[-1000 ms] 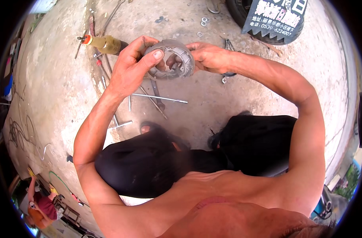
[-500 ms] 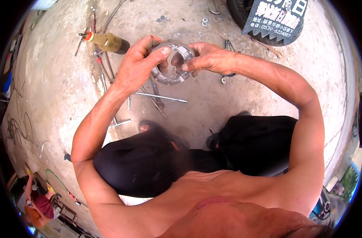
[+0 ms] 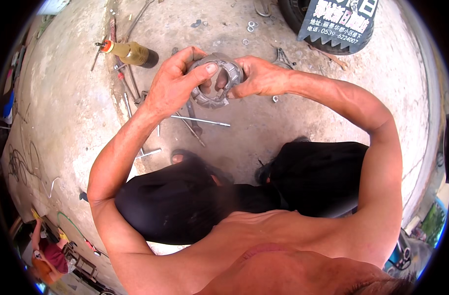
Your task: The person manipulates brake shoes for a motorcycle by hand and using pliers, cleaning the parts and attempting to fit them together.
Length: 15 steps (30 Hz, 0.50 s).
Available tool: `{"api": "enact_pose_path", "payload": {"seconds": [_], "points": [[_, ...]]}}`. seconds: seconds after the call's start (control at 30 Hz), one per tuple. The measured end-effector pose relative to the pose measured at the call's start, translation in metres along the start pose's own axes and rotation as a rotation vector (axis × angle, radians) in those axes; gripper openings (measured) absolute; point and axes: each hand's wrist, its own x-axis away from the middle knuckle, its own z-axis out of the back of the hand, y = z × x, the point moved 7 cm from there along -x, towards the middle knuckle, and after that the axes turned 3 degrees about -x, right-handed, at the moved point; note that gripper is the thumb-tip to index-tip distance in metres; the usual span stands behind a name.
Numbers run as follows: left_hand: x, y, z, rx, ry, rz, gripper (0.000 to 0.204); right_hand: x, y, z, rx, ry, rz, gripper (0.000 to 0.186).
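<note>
Between my two hands, above the concrete floor, is a grey metal ring that looks like a pair of brake shoes [image 3: 213,102]. My left hand [image 3: 175,81] grips its left side, the thumb lying over the top rim and the fingers curled around behind. On the opposite side my right hand [image 3: 261,76] pinches the ring's edge, its thumb near the lower right of the rim. Some fingertips show through the open middle; the rest are hidden behind the ring.
A bottle of brownish liquid [image 3: 136,54] lies at the left by several rods and wrenches. A T-shaped rod [image 3: 200,120] lies below the ring. Metal rings [image 3: 251,28] and a tyre [image 3: 289,17] with a dark sign [image 3: 340,24] are farther off. Another person [image 3: 52,258] is at lower left.
The ring has turned a little in my hands and shifted slightly down and right. My right thumb has moved lower along its rim.
</note>
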Motion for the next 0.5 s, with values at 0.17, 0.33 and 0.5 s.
{"api": "enact_pose_path", "payload": {"seconds": [0.17,0.33,0.5], "points": [[0.001,0.004,-0.003,-0.028,-0.037,0.028,0.023,-0.001,0.004,-0.001,-0.018,-0.013,0.003,0.029],[-0.001,0.0,-0.003,0.027,-0.014,-0.006,0.028,-0.005,0.013,-0.002,-0.065,-0.025,0.022,0.029],[0.003,0.003,-0.004,-0.019,-0.031,0.065,0.038,-0.006,0.015,-0.005,-0.13,-0.015,0.04,0.031]]}}
